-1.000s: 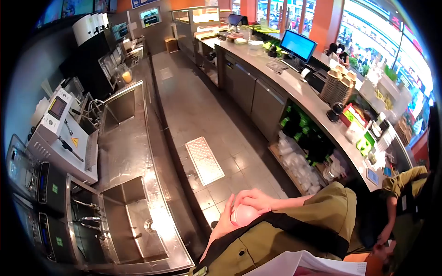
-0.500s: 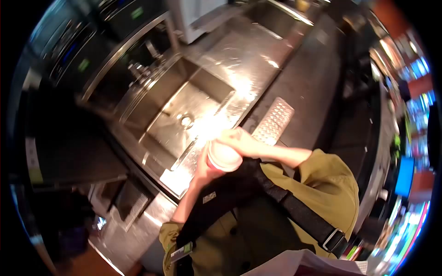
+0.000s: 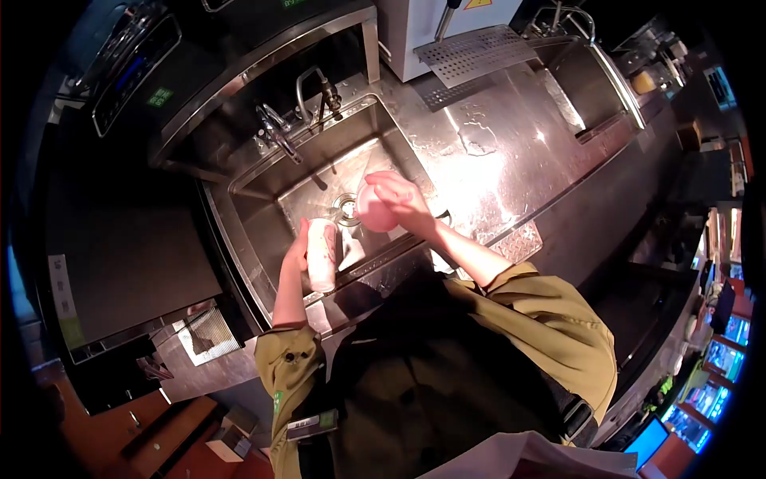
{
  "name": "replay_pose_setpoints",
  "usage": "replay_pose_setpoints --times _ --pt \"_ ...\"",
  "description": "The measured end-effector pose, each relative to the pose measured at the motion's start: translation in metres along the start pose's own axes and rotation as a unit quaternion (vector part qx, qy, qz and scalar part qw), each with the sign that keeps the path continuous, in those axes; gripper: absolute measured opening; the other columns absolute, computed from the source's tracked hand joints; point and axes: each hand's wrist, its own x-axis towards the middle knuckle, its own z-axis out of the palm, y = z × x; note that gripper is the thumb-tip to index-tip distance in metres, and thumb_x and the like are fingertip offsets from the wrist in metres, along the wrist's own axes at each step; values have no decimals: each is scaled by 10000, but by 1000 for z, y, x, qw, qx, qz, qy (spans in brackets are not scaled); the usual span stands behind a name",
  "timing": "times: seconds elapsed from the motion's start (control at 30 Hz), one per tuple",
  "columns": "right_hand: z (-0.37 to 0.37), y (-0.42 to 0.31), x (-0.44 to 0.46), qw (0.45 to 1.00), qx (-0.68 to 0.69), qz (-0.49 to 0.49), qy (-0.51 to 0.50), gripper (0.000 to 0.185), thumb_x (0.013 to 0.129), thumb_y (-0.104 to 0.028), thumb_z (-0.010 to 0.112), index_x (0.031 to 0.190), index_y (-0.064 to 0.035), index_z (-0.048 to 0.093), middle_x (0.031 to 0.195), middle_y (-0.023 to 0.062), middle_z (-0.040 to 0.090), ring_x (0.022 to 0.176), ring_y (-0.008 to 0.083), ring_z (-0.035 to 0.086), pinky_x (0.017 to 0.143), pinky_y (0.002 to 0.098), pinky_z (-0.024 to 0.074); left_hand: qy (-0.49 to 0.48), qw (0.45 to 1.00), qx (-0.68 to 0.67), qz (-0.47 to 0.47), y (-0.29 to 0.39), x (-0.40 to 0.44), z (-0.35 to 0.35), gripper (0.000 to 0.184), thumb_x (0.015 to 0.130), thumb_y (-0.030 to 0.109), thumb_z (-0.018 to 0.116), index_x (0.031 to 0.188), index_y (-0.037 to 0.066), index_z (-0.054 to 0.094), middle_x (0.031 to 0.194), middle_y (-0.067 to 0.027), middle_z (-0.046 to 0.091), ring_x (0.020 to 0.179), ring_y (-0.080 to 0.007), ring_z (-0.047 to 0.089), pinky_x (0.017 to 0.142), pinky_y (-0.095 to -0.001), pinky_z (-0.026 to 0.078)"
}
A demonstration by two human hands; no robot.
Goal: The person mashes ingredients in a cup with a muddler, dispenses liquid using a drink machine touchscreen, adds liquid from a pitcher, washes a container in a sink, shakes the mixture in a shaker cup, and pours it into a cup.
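Note:
Over the front left of the steel sink (image 3: 243, 239), my left hand (image 3: 297, 249) is closed around a pale printed paper cup (image 3: 322, 259), its side turned toward me. My right hand (image 3: 405, 203) is over the basin, right of the cup. Its fingers grip a round, pale pink piece (image 3: 375, 211); whether this is a lid or a second cup I cannot tell. The two pieces are apart. Below them shows the sink's drain (image 3: 347, 209), partly hidden by the round piece.
Two metal taps (image 3: 279, 136) (image 3: 323, 96) rise behind the sink. A wet steel counter (image 3: 487, 120) extends right to a second sink (image 3: 590, 80). A perforated drip tray (image 3: 479, 56) juts from a white machine (image 3: 411, 32). Left stands a dark flat-topped unit (image 3: 128, 255).
Both hands have moved from close to my body to over the sink. Before, they were together around one cup with a pale round top; now each holds a separate piece.

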Motion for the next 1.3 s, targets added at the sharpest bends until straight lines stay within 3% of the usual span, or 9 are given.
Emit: replay_pose_setpoints --times 0.1,0.37,0.47,0.53,0.6,0.67,0.73,1.03,1.3 --pt "-2 26 -10 998 -31 -55 -22 265 847 -162 525 1045 3 587 1117 149 549 1043 268 525 866 328 427 299 950 -77 49 -23 -4 57 795 807 699 201 1271 88 407 1141 -148 539 926 -334 569 736 -467 518" --pt "-17 -34 14 939 -321 71 -100 213 788 -250 540 785 -72 657 900 86 626 842 221 582 747 314 471 -4 969 -161 187 -73 15 -25 820 689 648 556 1240 57 415 1119 -205 514 955 -376 537 795 -478 490" --pt "-46 18 -4 956 262 94 95 408 888 -375 455 1012 -15 601 901 103 620 833 168 582 752 283 465 59 947 -235 210 -41 5 1 940 687 808 304 1253 64 404 1049 -198 551 914 -371 559 792 -508 482" --pt "-62 35 -8 917 244 245 197 549 923 -439 369 1141 46 504 918 107 607 843 158 577 748 279 470 64 960 -171 213 -37 -11 -15 910 711 790 296 1256 70 407 1103 -185 536 948 -350 552 803 -512 478" --pt "-72 56 -23 894 283 288 196 510 939 -399 347 1144 43 498 986 124 602 882 191 581 762 298 472 388 907 -6 161 -22 0 32 821 771 739 270 1184 53 453 1000 -176 565 902 -263 587 714 -393 523" --pt "-87 60 -29 871 332 294 211 495 946 -386 332 1149 38 491 1022 139 598 900 221 589 773 319 479 173 970 81 149 -6 -1 39 785 776 735 233 1094 64 488 879 -121 594 769 -227 611 660 -383 529" --pt "-109 49 -48 845 389 266 253 502 945 -398 324 1154 30 484 1024 151 596 897 249 600 781 340 488 361 885 69 285 1 12 106 725 802 707 236 1018 71 509 814 -85 593 729 -223 609 676 -376 522" --pt "-179 9 -187 805 418 231 352 490 940 -401 320 1046 34 517 858 153 610 763 235 613 619 343 519 315 604 385 622 -65 99 250 665 672 31 691 1190 22 274 1195 -161 346 1065 -260 443 911 -367 392" --pt "-297 73 -148 850 362 286 255 510 918 -439 383 1067 30 518 921 132 608 773 248 620 634 339 524 271 555 465 635 -112 160 323 980 585 201 820 1354 17 239 1353 -178 278 1258 -306 285 1036 -410 250"
